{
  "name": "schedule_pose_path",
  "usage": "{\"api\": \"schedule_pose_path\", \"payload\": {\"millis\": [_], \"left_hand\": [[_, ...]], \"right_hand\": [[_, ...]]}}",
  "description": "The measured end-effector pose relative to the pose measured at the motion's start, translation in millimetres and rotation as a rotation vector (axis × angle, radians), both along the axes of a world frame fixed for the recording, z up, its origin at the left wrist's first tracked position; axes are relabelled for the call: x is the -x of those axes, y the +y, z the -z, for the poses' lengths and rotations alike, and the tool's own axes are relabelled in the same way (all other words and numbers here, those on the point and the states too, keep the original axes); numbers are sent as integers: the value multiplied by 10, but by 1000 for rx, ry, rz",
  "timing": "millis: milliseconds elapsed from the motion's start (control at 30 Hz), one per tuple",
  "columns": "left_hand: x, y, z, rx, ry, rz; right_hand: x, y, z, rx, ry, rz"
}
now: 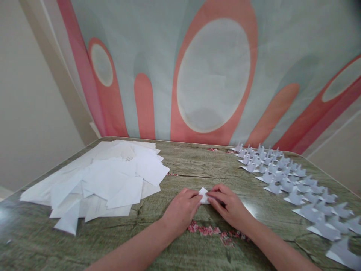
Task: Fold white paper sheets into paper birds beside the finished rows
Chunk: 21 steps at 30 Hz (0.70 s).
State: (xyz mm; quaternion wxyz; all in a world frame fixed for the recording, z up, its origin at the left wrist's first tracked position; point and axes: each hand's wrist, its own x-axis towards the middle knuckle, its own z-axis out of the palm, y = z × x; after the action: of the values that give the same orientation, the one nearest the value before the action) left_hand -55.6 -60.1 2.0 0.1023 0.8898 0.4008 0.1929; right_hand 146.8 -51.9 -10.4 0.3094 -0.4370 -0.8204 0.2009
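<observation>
a big patterned cloth (158, 45) of pale grey-green with salmon ovals and bands fills the back, its top and right side cut off by the frame. below it the tabletop (197, 162), a worn green wood-grain surface, runs out of view at the near edge and at both sides. on its left lies a loose pile of white sheets (113, 180); they overlap so much that their number is hard to make out. along the right edge stand rows of folded paper figures (282, 177), the far ones too small to tell apart and the nearest one cut by the frame. both forearms come in from the bottom edge, elbows out of view. the left hand (182, 210) and the right hand (228, 207) meet near the middle of the tabletop, just beyond a small red floral print (214, 230) on the surface. between their fingertips lies the small folded paper (203, 195), a white pointed piece resting on the tabletop. the left grip is nearly closed, fingertips on the piece's left edge; the right grip is closed over its right part and hides that side, so the full shape cannot be told. whether the piece is pinched or pressed flat is unclear.
</observation>
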Motion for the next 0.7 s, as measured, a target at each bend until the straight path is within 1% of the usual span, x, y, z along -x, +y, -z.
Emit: {"api": "schedule_pose_path", "payload": {"millis": [400, 700], "left_hand": [[-17, -27, -25, -58, 78, -6], [-11, -32, -14, -44, 100, -30]], "right_hand": [[-25, -6, 29, -24, -58, -33], [-18, -9, 39, -72, -73, -34]]}}
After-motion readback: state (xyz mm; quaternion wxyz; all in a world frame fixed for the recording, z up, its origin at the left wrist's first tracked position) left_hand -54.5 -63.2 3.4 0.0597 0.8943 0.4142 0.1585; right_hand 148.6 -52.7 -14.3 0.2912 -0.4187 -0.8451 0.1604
